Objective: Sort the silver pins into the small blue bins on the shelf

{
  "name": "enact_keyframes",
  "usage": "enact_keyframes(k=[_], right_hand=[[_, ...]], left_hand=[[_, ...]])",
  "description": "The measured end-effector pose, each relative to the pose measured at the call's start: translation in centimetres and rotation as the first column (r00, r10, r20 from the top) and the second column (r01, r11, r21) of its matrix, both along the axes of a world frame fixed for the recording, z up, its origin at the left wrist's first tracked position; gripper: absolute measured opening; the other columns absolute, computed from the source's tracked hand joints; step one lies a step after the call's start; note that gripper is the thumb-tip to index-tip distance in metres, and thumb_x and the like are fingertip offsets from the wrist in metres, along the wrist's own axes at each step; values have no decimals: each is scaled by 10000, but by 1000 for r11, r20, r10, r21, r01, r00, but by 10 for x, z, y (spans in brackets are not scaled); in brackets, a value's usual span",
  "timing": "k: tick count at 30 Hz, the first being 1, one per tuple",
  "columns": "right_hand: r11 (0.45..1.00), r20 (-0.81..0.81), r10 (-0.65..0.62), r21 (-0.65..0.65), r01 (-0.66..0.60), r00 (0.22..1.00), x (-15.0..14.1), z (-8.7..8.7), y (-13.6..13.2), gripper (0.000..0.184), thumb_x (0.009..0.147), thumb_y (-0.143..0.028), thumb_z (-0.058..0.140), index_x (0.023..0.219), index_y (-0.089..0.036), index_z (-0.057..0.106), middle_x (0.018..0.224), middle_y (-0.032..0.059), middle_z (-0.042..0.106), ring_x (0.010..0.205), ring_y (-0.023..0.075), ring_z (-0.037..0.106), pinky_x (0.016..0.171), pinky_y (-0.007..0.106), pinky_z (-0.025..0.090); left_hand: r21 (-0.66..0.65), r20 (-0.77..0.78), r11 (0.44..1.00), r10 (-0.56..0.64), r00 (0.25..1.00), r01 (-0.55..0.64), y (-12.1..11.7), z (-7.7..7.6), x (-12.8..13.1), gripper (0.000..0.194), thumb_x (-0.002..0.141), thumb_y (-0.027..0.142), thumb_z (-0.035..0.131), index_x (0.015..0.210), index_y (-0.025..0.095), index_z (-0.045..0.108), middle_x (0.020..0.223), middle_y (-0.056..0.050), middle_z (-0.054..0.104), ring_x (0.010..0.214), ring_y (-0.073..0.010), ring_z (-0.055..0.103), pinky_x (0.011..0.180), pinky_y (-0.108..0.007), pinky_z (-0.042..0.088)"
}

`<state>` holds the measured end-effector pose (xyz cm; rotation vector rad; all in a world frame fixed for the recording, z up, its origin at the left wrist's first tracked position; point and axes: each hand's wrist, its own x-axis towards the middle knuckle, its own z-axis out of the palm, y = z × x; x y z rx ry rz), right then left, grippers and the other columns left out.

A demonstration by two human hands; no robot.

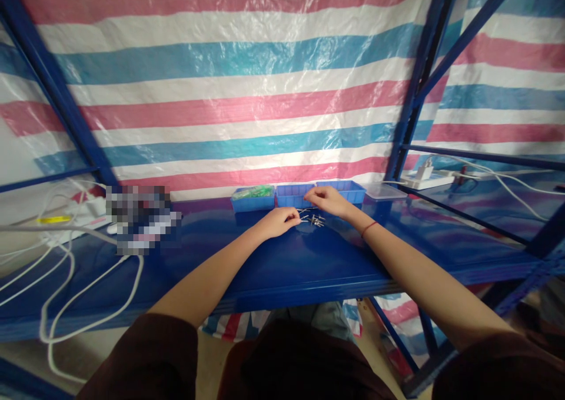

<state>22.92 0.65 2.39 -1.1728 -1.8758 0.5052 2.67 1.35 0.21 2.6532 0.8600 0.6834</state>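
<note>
Two bare hands are being held over one blue shelf (286, 265). By the left hand (282, 220), at least one thin metal piece (304, 220) is being pinched between narrowed fingertips, just beside one loose pile of metal pieces (316, 220); several are being shown there, but an exact count cannot be told. The right hand (325, 199) is being held with bent fingers in front of the bins, beyond the pile; whether anything is being gripped by it cannot be told. One red cord (369, 229) is being worn on the right wrist. Three blue bins are being kept in a row: the left bin (253, 203), in which green items (258, 192) are being held, the middle bin (289, 196), being partly hidden by the right hand, and the right bin (353, 193). One clear plastic container (385, 192) is being kept beside the right bin.
</note>
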Motion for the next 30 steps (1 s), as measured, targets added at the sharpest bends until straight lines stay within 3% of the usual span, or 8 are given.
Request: enact_keyframes(k=[3, 7, 13, 30], right_hand=[[986, 102, 166, -28, -164, 981, -8, 1, -7, 234, 742, -337, 547, 776, -137, 663, 721, 32, 626, 662, 134, 534, 631, 256, 411], [980, 210, 200, -58, -192, 957, -12, -4, -7, 281, 761, -378, 546, 796, -132, 676, 709, 31, 628, 605, 120, 503, 587, 256, 391], [956, 108, 290, -77, -283, 951, -14, -6, -5, 345, 752, -444, 572, 837, -122, 659, 776, 49, 644, 674, 134, 538, 656, 275, 421], [963, 49, 248, -121, -241, 967, -11, -8, -3, 244, 714, -378, 599, 766, -147, 658, 759, 23, 650, 702, 133, 560, 718, 283, 425]], left_hand=[[0, 138, 996, 88, 987, -89, 2, -2, 0, 201, 832, 331, 497, 832, 167, 615, 722, 2, 631, 658, -127, 571, 647, -239, 431], [-31, 346, 991, 130, 929, -127, 2, -1, 2, 144, 794, 294, 547, 808, 169, 617, 796, -8, 664, 733, -130, 608, 709, -241, 459], [-128, 527, 982, 186, 829, -139, 1, -3, 9, 140, 750, 262, 604, 846, 161, 612, 822, -37, 680, 763, -140, 633, 750, -268, 497], [-182, 582, 978, 191, 791, -102, 1, 0, 11, 167, 775, 296, 583, 854, 154, 621, 838, -43, 683, 798, -158, 649, 763, -276, 497]])
